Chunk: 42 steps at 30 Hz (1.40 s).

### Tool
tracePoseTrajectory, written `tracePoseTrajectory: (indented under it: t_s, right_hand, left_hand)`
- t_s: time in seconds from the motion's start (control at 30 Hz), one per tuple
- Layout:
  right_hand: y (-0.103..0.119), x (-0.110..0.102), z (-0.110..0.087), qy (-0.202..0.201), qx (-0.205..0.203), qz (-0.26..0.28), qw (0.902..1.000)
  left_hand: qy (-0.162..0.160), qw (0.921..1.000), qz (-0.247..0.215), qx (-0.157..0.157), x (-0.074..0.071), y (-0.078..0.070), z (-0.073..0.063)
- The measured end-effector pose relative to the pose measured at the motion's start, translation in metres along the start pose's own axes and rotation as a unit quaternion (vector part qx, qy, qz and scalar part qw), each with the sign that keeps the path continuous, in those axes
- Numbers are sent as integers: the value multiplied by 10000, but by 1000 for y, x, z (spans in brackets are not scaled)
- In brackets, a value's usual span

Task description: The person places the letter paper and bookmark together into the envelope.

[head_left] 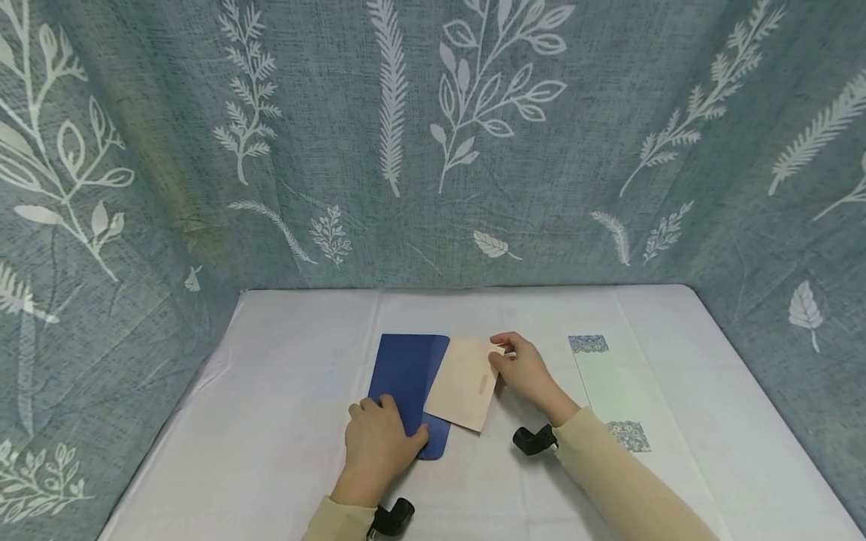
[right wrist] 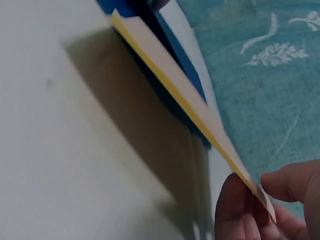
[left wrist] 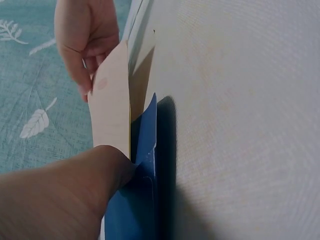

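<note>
A dark blue folder [head_left: 406, 368] lies on the table, its right-hand flap [left wrist: 148, 135] raised a little from the cloth. My left hand [head_left: 379, 439] holds the folder low down, fingers over its left part and thumb [left wrist: 117, 167] at the flap's inner edge. A cream paper card [head_left: 463, 383] slants over the folder's right side, its lower corner near the flap. My right hand [head_left: 524, 372] pinches the card's upper right edge between thumb and fingers. In the right wrist view, the card [right wrist: 170, 80] shows a yellow lower edge and stands off the table.
A pale green paper piece [head_left: 609, 387] with blue floral bands at both ends lies on the right, beneath the right forearm's reach. White cloth [head_left: 284, 391] covers the table. A teal leaf-patterned curtain [head_left: 311, 150] surrounds its back and sides.
</note>
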State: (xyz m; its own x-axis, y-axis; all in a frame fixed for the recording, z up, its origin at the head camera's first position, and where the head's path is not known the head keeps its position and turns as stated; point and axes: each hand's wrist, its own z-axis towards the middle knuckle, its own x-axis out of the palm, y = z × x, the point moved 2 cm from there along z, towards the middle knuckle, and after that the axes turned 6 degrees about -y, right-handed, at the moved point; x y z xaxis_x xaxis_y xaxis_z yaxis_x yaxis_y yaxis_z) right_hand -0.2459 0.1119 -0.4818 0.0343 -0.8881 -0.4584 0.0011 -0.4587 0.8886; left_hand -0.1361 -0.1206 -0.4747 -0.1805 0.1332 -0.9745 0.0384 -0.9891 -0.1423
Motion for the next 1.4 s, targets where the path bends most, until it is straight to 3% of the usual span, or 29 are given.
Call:
tracePoseTrajectory:
  t_s: [0.27,0.47,0.73,0.97,1.23,1.4]
  right_hand:
    - [-2,10,-2,132,712,1143,9908]
    - [-1,17,-4,136,456,694,9965]
    - [3,24,-6,173,299,662,9972]
    - [7,33,-4,213,117,496,9985]
    - [16,42,-8,235,196,653,9974]
    - [20,44,-19,405,25,165,9990]
  left_hand:
    - [-61,10000,-7,-20,0,0,0]
    - [-6,10000,-24,-73,-1,1,0]
    - [-97,9999,-31,-33,0,1,0]
    - [56,10000,-29,-78,3,2,0]
    - [130,9999,19,-97,3,0,1]
    - [67,10000,1,-72,2,0,1]
